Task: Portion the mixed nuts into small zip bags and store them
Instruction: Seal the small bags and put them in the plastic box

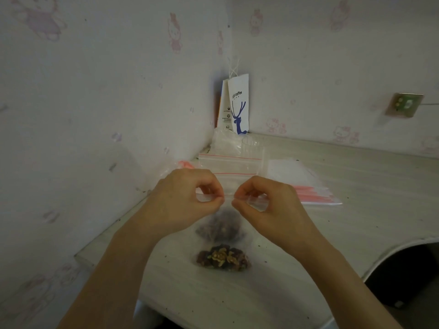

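**Sealing portion bag: zip strip is the weak point**

Both hands are pinching the top edge of the zip bag (219, 225). The left hand (187, 200) is clamping thumb and forefinger on the strip's left part, and the right hand (268, 205) is doing the same on the right. The fingertips are nearly meeting at the middle. The bag is hanging below the hands, over the table (332, 233), with its nuts bunched at the bottom. Can't tell if the bottom is touching the table.

Risks, as I'm reading it:
- The short gap between the two pinches is probably going unpressed, so the zip may stay part-open there and leak nuts in storage.
- Plastic is bunching under the right fingers, so the tracks may be misaligning and giving a false seal.
- The load is sitting low. If either pinch slips, the bag tips and may spill.

Counts:
- Hands: 2, both gripping the bag.
- Nut portions: 2. One is in the held bag. The second portion (223, 257) is lying on the table nearer the camera and looks bagged, but the edges are too faint to confirm.
- Empty bags (231, 163): at least 2 flat ones are showing red zip lines behind the hands.
- Fanned stack (308, 188): 1, at right. Can't count its bags.
- Paper coffee bag (238, 105): 1, standing in the corner.
- Wall socket (403, 104): 1.
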